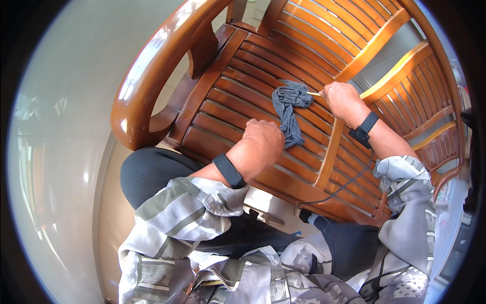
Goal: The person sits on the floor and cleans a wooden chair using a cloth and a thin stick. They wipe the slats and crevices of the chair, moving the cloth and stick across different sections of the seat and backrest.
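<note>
A wooden bench with a slatted seat [243, 91] stands before me. On its slats lies a crumpled grey-blue cloth [292, 102]. My right hand [341, 99] holds a thin, pale yellow stick [314, 94] whose tip meets the cloth's right edge. My left hand [264, 138] is just left of the cloth's lower end, its fingers curled down and hidden; whether it grips anything I cannot tell. Both wrists wear black bands, and a dark cable hangs from the right one.
The bench's thick curved armrest [133, 95] rises at the left, and its slatted backrest [322, 30] runs along the top and right. The dark cable [351, 180] crosses the seat's front edge. My dark-trousered knee [155, 171] is near the armrest.
</note>
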Tool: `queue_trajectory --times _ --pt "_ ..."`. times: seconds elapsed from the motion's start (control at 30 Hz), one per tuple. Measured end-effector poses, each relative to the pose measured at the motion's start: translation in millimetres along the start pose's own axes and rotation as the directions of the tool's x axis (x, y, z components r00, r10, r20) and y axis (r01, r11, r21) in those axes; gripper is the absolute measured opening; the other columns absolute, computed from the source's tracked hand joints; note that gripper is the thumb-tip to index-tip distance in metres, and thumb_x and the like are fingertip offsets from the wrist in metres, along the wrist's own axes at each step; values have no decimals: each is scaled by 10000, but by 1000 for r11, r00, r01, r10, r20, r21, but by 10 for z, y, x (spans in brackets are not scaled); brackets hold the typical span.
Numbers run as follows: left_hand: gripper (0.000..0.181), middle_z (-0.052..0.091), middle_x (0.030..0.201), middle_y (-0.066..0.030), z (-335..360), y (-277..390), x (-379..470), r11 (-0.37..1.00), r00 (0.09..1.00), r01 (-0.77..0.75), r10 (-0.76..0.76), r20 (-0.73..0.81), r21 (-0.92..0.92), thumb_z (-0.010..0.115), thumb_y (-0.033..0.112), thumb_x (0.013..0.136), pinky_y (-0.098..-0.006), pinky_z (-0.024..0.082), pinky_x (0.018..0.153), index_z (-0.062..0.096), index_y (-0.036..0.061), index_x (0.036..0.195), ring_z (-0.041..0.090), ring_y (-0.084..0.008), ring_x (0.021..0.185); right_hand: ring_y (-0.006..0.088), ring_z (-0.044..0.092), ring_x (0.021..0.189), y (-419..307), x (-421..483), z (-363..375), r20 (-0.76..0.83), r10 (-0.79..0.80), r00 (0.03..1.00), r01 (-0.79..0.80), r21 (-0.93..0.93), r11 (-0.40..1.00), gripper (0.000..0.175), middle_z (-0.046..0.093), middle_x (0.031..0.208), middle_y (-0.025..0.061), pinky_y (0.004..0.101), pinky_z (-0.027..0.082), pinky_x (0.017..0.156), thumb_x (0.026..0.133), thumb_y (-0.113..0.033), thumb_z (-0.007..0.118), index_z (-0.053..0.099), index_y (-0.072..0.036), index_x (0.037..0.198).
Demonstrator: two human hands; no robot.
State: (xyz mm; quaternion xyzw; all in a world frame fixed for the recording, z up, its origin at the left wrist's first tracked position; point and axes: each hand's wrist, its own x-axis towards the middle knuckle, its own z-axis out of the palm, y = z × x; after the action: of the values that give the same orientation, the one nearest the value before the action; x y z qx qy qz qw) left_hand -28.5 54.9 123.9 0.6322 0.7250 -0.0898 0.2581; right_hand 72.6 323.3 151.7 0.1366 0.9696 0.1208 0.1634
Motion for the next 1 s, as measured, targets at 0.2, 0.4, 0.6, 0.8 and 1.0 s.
queue_trajectory --times 0.2,0.4,0.6,0.8,1.0 --pt "235 863 1140 -144 5 -98 -15 998 987 -31 38 -153 50 675 189 1059 -463 656 906 837 70 1183 834 -327 1089 382 829 996 324 -724 258 78 122 989 -114 -104 988 144 848 984 191 477 661 892 1003 -82 712 851 -48 996" --pt "193 850 1060 -168 5 -107 227 999 970 -40 35 -239 -17 760 199 984 -490 681 881 841 49 1074 841 -361 1040 420 798 1045 627 -1452 146 117 332 936 -337 21 941 229 835 1067 217 497 636 922 1029 -164 779 890 -106 1221" --pt "472 781 1272 -252 100 -11 777 983 927 -136 83 -366 -123 843 181 962 -535 608 1049 704 17 1382 748 -454 1222 404 787 1045 551 -2477 40 -195 432 880 -282 517 808 324 829 1169 208 481 619 871 1100 -118 667 838 -111 1376" --pt "588 783 1309 -254 17 284 1218 951 926 -267 209 -315 -154 817 187 939 -553 579 1104 704 8 1488 720 -459 1284 40 461 723 377 -3156 686 79 701 709 -216 970 110 426 582 853 -69 256 415 633 1184 -159 660 712 -62 1596" --pt "493 775 1354 -273 -156 857 1741 967 944 -248 225 -243 -68 733 146 955 -547 577 1121 737 30 1435 719 -460 1301 42 467 771 242 -3229 1108 45 734 678 83 987 -138 423 606 967 -50 217 427 673 1194 -144 677 691 -22 1598"
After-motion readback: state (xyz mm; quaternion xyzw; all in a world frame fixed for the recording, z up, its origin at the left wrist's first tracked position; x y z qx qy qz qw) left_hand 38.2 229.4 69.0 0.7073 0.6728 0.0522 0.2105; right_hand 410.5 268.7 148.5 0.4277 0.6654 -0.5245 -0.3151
